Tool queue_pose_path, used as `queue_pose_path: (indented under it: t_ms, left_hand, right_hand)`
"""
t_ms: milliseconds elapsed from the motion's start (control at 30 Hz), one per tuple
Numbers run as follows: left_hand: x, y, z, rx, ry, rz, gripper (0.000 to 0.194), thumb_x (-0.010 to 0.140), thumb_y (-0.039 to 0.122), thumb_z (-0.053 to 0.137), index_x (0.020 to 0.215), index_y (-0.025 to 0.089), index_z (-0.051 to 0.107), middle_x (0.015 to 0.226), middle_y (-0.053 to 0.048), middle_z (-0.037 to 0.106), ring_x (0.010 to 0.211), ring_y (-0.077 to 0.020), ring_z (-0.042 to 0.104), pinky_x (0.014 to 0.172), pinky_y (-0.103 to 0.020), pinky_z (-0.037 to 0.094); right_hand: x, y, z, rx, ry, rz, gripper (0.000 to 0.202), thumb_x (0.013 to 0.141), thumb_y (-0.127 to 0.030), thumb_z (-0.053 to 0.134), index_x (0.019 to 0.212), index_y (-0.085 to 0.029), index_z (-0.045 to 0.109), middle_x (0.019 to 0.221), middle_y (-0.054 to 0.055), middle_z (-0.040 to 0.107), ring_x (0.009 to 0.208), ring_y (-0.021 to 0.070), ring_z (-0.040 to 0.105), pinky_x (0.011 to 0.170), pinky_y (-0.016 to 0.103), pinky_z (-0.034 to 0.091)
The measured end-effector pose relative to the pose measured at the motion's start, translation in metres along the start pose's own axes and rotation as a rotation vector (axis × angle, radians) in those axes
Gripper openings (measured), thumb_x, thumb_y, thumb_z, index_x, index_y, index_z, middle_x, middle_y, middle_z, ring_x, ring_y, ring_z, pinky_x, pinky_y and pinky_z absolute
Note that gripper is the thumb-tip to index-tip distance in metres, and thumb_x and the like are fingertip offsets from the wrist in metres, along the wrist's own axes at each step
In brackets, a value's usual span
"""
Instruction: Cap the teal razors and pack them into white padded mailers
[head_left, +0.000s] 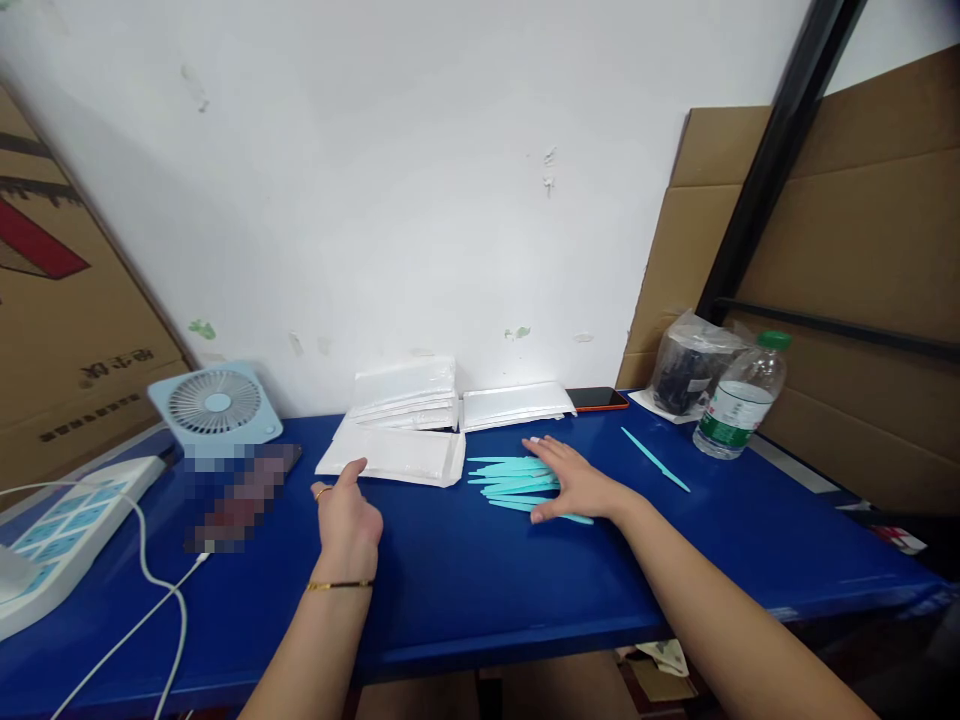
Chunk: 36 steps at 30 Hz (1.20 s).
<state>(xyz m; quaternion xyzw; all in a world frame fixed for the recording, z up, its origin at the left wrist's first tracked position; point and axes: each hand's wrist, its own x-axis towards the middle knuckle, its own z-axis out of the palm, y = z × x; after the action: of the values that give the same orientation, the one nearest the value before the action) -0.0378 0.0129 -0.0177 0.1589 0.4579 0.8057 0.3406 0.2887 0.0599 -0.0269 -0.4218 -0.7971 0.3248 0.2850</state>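
Teal sticks (pixel 511 469) piled loosely, R hand (pixel 579 482) over, prob. touching.

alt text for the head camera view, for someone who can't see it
A person's right hand is spread over turquoise sticks on a blue table; the left hand is beside a white packet. A fan stands left, a bottle right.

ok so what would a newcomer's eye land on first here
Probably the pile of turquoise sticks partly under the right hand, vivid against the dark blue tabletop. Next, perhaps, the white packets by the left hand, then the pale blue fan near the wall on the left.
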Motion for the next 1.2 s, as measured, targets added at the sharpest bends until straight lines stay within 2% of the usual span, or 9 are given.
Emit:
queue_pose_path:
  t_ms: [100, 167, 267, 467, 600, 700, 833, 1033, 1200]
  left_hand:
    - [-0.021, 0.005, -0.002, 0.142, -0.025, 0.215, 0.058, 0.065, 0.012, 0.065, 0.117, 0.027, 0.046, 0.124, -0.002, 0.050, 0.123, -0.0160, 0.039, 0.106, -0.032, 0.024]
    - [-0.025, 0.009, 0.003, 0.307, -0.341, 0.238, 0.045, 0.062, 0.013, 0.067, 0.105, 0.023, 0.058, 0.120, -0.006, 0.055, 0.122, -0.0201, 0.041, 0.107, -0.034, 0.022]
    - [-0.020, 0.009, 0.016, 0.539, -0.775, 0.272, 0.029, 0.057, 0.016, 0.069, 0.085, 0.022, 0.067, 0.107, -0.007, 0.063, 0.110, -0.0242, 0.053, 0.103, -0.038, 0.029]
    - [-0.017, -0.011, 0.043, 0.687, -1.103, 0.397, 0.021, 0.049, 0.020, 0.074, 0.069, 0.024, 0.069, 0.073, -0.004, 0.067, 0.077, -0.0226, 0.062, 0.075, -0.028, 0.046]
    - [-0.011, -0.024, 0.060, 1.068, -1.289, 0.345, 0.002, 0.056, 0.021, 0.065, 0.057, 0.023, 0.066, 0.057, -0.001, 0.061, 0.053, -0.0153, 0.054, 0.052, -0.021, 0.039]
    - [-0.004, -0.032, 0.073, 1.247, -1.344, 0.236, 0.003, 0.058, 0.022, 0.062, 0.057, 0.021, 0.065, 0.055, -0.001, 0.061, 0.049, -0.0145, 0.052, 0.046, -0.021, 0.033]
    - [0.004, -0.049, 0.084, 1.262, -1.309, 0.241, 0.013, 0.063, 0.032, 0.062, 0.062, 0.019, 0.065, 0.058, -0.001, 0.061, 0.052, -0.0143, 0.052, 0.047, -0.021, 0.031]
    - [0.005, -0.065, 0.083, 1.257, -1.155, 0.304, 0.030, 0.072, 0.046, 0.055, 0.075, 0.017, 0.064, 0.062, 0.000, 0.059, 0.053, -0.0123, 0.049, 0.048, -0.021, 0.031]
    - [0.000, -0.062, 0.084, 1.320, -1.171, 0.476, 0.024, 0.076, 0.041, 0.054, 0.073, 0.019, 0.064, 0.072, -0.001, 0.063, 0.064, -0.0138, 0.053, 0.056, -0.022, 0.034]
  right_hand:
    - [-0.001, -0.008, 0.012, -0.014, -0.059, -0.031, 0.086, 0.047, -0.055, 0.075, 0.126, -0.032, 0.048, 0.141, 0.003, 0.036, 0.134, 0.0291, 0.018, 0.109, 0.045, 0.002]
    - [-0.002, -0.016, 0.020, 0.012, -0.083, -0.072, 0.074, 0.055, -0.055, 0.072, 0.123, -0.033, 0.051, 0.139, 0.001, 0.039, 0.133, 0.0269, 0.020, 0.109, 0.044, 0.003]
    - [-0.007, -0.030, 0.032, 0.075, -0.124, -0.136, 0.066, 0.059, -0.051, 0.071, 0.121, -0.034, 0.053, 0.135, -0.001, 0.043, 0.132, 0.0250, 0.024, 0.110, 0.042, 0.004]
    - [-0.006, -0.037, 0.032, 0.091, -0.096, -0.181, 0.056, 0.067, -0.043, 0.068, 0.121, -0.034, 0.053, 0.133, -0.001, 0.047, 0.129, 0.0240, 0.031, 0.109, 0.042, 0.011]
    - [0.023, -0.025, 0.003, -0.011, 0.012, -0.162, 0.025, 0.075, -0.038, 0.059, 0.095, -0.026, 0.069, 0.105, 0.004, 0.064, 0.101, 0.0228, 0.053, 0.093, 0.037, 0.036]
    - [0.045, -0.012, -0.016, -0.122, -0.128, -0.098, 0.019, 0.073, -0.036, 0.059, 0.077, -0.022, 0.072, 0.077, 0.003, 0.065, 0.071, 0.0179, 0.056, 0.069, 0.029, 0.043]
    - [0.054, 0.004, -0.022, -0.110, -0.276, 0.008, 0.024, 0.072, -0.038, 0.059, 0.080, -0.019, 0.071, 0.064, 0.000, 0.061, 0.057, 0.0129, 0.049, 0.054, 0.023, 0.036]
    - [0.050, 0.015, -0.009, -0.037, -0.120, 0.004, 0.032, 0.072, -0.046, 0.059, 0.075, -0.016, 0.068, 0.069, 0.001, 0.059, 0.060, 0.0121, 0.048, 0.055, 0.022, 0.035]
    - [0.053, 0.026, -0.012, 0.101, -0.067, 0.104, 0.032, 0.073, -0.046, 0.057, 0.074, -0.015, 0.067, 0.064, 0.001, 0.059, 0.057, 0.0111, 0.047, 0.055, 0.023, 0.036]
